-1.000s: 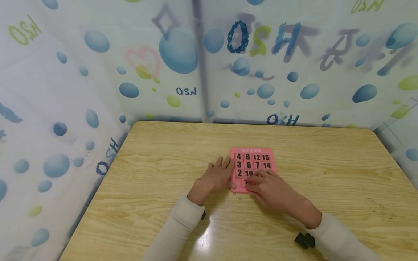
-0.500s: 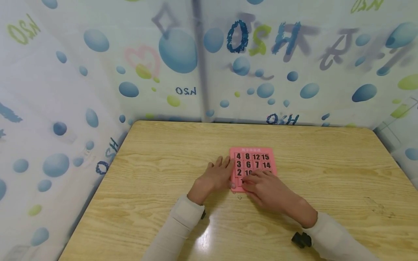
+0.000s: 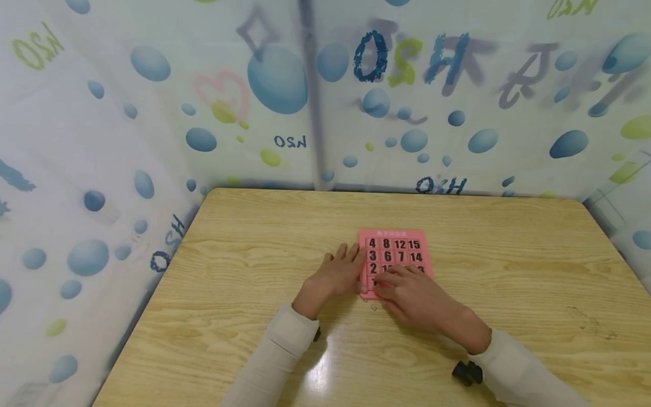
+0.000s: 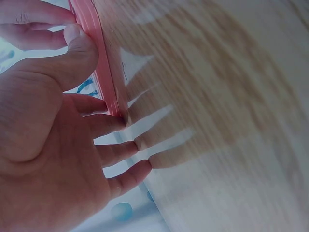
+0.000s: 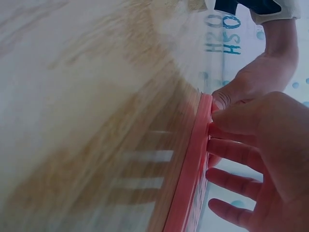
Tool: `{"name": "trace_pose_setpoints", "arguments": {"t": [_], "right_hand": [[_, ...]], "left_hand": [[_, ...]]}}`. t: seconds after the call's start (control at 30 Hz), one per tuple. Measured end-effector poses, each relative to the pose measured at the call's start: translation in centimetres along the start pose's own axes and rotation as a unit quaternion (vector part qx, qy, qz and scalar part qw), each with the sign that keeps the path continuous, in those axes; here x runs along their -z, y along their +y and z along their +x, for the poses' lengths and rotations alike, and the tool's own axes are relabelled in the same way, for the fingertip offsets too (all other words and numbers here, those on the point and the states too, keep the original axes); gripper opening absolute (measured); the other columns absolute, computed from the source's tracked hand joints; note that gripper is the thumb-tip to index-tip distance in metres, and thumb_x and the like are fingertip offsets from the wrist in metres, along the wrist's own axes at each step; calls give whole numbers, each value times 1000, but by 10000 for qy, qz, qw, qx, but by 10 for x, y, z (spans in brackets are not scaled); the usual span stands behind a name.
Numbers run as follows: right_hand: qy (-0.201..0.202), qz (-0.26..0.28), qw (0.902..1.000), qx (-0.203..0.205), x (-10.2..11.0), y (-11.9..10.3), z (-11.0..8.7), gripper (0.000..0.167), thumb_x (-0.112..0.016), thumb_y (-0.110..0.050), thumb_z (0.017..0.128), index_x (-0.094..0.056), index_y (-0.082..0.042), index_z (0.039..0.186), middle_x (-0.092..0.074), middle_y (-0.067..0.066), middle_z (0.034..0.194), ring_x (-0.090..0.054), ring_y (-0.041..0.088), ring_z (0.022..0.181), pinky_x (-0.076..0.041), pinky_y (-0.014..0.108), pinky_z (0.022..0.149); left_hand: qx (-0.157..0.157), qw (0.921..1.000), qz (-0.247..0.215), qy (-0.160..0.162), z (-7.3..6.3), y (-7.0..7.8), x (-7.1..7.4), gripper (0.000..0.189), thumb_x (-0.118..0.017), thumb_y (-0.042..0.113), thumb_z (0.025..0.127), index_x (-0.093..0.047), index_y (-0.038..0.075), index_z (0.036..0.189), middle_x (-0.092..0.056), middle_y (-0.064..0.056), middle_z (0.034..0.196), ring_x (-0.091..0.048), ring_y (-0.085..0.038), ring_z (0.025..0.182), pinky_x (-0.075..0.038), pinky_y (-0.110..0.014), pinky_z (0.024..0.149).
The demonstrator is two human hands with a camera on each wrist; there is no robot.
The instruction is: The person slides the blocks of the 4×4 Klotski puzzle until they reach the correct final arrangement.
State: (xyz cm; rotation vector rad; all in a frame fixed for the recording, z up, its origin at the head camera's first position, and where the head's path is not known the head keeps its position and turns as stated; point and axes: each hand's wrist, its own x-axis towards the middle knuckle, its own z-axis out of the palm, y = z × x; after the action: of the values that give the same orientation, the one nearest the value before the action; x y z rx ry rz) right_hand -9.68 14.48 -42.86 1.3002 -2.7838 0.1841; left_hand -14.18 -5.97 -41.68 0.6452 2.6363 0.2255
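Observation:
A pink sliding number puzzle (image 3: 391,233) lies flat on the table, its black-numbered tiles facing up. Along its left edge rests my left hand (image 3: 335,276), fingers spread and nearly straight, with the thumb at the near left corner. In the left wrist view, that thumb touches the pink side wall (image 4: 102,63) and the fingertips reach the tabletop. My right hand (image 3: 419,297) lies over the lower right of the puzzle. Its fingertips touch a tile (image 3: 374,282) in the bottom left corner, and the hand hides several lower tiles. Extended right fingers (image 5: 234,183) show in the right wrist view.
The light wood table (image 3: 254,237) spreads out on all sides of the puzzle. Behind it and to the left hang white curtains (image 3: 229,158) printed with blue and green drops. A small black device (image 3: 467,373) sits at the right wrist.
My right hand has shifted left, and the bottom-row tile under its fingertips has slid left into the corner. The left hand has stayed in place.

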Motion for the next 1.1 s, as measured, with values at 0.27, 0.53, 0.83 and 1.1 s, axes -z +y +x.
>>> {"name": "trace_pose_setpoints", "arguments": {"t": [0.27, 0.53, 0.83, 1.1], "right_hand": [[143, 160, 9997, -119, 5, 7, -8, 30, -60, -27, 98, -71, -17, 124, -65, 3, 129, -56, 31, 124, -43, 54, 104], [202, -43, 9995, -235, 13, 20, -22, 27, -63, -26, 96, -74, -14, 118, -67, 4, 122, -59, 28, 118, -46, 53, 99], [10, -142, 9995, -293, 14, 29, -37, 25, -63, -25, 96, -75, -14, 116, -68, 4, 118, -60, 28, 115, -47, 53, 97], [-109, -111, 9994, -322, 12, 30, -40, 26, -63, -27, 97, -74, -17, 117, -68, 5, 122, -58, 30, 119, -46, 55, 97]], "left_hand": [[-15, 10000, -38, -24, 0, 1, 0, 84, -61, 43, 95, -15, 14, 160, -12, -8, 166, -8, -33, 153, -20, -54, 119], [18, 9999, -96, -44, -1, 1, 1, 86, -61, 42, 94, -15, 14, 160, -11, -8, 167, -8, -33, 153, -20, -54, 120], [-8, 10000, -85, -30, -1, 2, 1, 86, -62, 43, 94, -15, 14, 160, -11, -9, 166, -8, -33, 153, -20, -53, 119], [-31, 9998, 129, 126, -2, 4, 3, 88, -65, 45, 92, -20, 12, 159, -19, -10, 165, -17, -34, 152, -24, -54, 118]]}}
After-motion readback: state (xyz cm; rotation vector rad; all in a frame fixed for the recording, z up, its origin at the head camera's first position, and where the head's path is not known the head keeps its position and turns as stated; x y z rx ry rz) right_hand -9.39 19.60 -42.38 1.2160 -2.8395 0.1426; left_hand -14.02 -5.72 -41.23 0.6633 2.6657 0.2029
